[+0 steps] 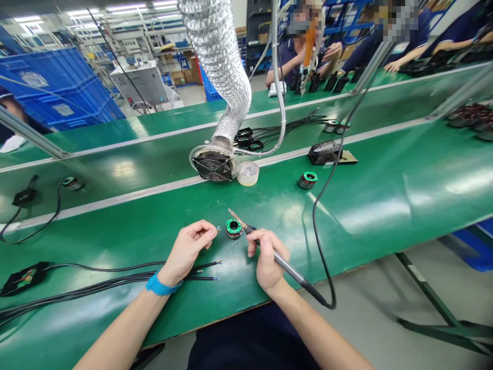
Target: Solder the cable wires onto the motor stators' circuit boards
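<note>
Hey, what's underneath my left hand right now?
Black cables run beneath your left hand, their ends showing to its right. The stretch under your hand and blue wristband is covered; I can't tell whether they touch.

Ceiling tubes shine brightly, and glare patches the green bench.

A green bench runs from left to right before me, with grey floor at the near right. At the far left I see stacked blue crates, then a grey cabinet. Farther off stand a dark rack and cardboard boxes; strip lights glow overhead at the far left.
</note>
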### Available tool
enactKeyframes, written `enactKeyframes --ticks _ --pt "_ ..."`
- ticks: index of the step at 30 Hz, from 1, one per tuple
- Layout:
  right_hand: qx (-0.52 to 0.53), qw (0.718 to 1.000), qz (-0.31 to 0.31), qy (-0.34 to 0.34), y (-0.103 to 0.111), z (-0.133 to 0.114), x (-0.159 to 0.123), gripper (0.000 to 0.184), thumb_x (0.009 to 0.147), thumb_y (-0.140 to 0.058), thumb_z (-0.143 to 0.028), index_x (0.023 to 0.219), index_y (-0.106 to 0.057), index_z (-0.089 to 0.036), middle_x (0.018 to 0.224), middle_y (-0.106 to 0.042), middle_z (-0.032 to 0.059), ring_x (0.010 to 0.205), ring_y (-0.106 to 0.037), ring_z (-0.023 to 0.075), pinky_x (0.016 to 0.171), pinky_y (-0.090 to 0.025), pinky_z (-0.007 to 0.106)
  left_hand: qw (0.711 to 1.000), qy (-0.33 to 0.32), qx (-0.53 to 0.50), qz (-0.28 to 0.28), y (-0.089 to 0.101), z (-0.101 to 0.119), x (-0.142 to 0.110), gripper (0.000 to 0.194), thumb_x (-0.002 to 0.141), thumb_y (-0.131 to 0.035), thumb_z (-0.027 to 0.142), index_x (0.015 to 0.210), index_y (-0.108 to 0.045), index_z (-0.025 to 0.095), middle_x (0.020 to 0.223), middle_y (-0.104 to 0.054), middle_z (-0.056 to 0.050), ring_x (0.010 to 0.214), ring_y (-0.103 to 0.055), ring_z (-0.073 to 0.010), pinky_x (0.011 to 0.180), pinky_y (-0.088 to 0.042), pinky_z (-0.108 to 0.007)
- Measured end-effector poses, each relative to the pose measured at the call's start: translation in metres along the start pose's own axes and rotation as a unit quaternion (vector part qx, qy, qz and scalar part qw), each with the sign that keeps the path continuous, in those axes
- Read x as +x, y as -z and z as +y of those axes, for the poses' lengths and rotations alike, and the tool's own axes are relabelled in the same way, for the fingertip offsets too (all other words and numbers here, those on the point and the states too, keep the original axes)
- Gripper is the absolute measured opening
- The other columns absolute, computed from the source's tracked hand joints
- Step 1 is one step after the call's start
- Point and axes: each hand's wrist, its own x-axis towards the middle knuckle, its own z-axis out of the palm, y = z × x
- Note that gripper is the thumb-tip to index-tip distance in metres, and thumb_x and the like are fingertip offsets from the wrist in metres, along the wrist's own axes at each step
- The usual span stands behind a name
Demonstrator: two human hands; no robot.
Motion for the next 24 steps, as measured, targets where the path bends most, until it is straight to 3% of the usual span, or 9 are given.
enactKeyframes --ticks 5,8,11,15,20,24 --pt "-0.088 0.994 -0.058 0.019 -0.011 -0.01 0.01 0.016 0.102 -0.056 -0.024 0.104 -0.071 -0.022 0.083 -0.068 0.0017 0.071 -0.065 0.0148 0.069 -0.052 0.029 0.998 0.014 0.024 -0.06 0.002 0.005 0.003 0.038 0.093 -0.069 0.05 0.09 -0.076 0.014 0.089 -0.065 -0.006 0.068 -0.048 -0.0116 0.064 -0.039 -0.026" --pt "-0.077 0.996 -0.052 0.009 -0.01 -0.011 0.01 0.019 0.103 -0.054 -0.025 0.104 -0.072 -0.021 0.076 -0.065 0.0002 0.065 -0.063 0.0135 0.066 -0.051 0.028 0.994 0.02 0.05 -0.091 0.008 0.01 0.006 0.036 0.088 -0.073 0.05 0.084 -0.075 0.014 0.087 -0.067 -0.006 0.066 -0.048 -0.0116 0.063 -0.04 -0.026" --pt "-0.057 0.997 -0.051 -0.004 0.002 -0.011 0.004 0.031 0.105 -0.048 -0.029 0.09 -0.074 -0.019 0.058 -0.056 -0.0032 0.049 -0.053 0.0113 0.054 -0.044 0.027 0.978 -0.025 0.189 -0.084 0.015 0.009 0.007 0.028 0.086 -0.074 0.044 0.081 -0.077 0.017 0.085 -0.068 -0.006 0.072 -0.056 -0.0154 0.068 -0.042 -0.028" --pt "-0.063 0.997 -0.047 -0.004 0.022 -0.01 -0.005 0.046 0.105 -0.045 -0.033 0.069 -0.07 -0.019 0.047 -0.048 -0.0031 0.042 -0.046 0.0118 0.049 -0.038 0.028 0.929 -0.088 0.353 -0.068 0.018 -0.002 0.008 0.02 0.091 -0.069 0.034 0.083 -0.081 0.021 0.087 -0.071 -0.006 0.079 -0.063 -0.0187 0.073 -0.044 -0.03" --pt "-0.078 0.988 -0.135 0.003 0.029 -0.004 -0.007 0.045 0.105 -0.045 -0.03 0.068 -0.069 -0.02 0.054 -0.058 -0.0011 0.046 -0.051 0.012 0.055 -0.043 0.029 0.904 -0.119 0.403 -0.075 0.016 -0.01 0.008 0.018 0.093 -0.067 0.028 0.086 -0.082 0.02 0.086 -0.072 -0.006 0.077 -0.065 -0.0187 0.075 -0.046 -0.03" --pt "-0.089 0.976 -0.197 0.012 0.027 -0.001 -0.004 0.041 0.106 -0.044 -0.028 0.074 -0.069 -0.02 0.065 -0.067 -0.0002 0.051 -0.056 0.0116 0.06 -0.046 0.028 0.902 -0.11 0.411 -0.073 0.015 -0.009 0.008 0.014 0.091 -0.07 0.026 0.084 -0.081 0.019 0.086 -0.073 -0.006 0.076 -0.064 -0.0181 0.071 -0.045 -0.029"
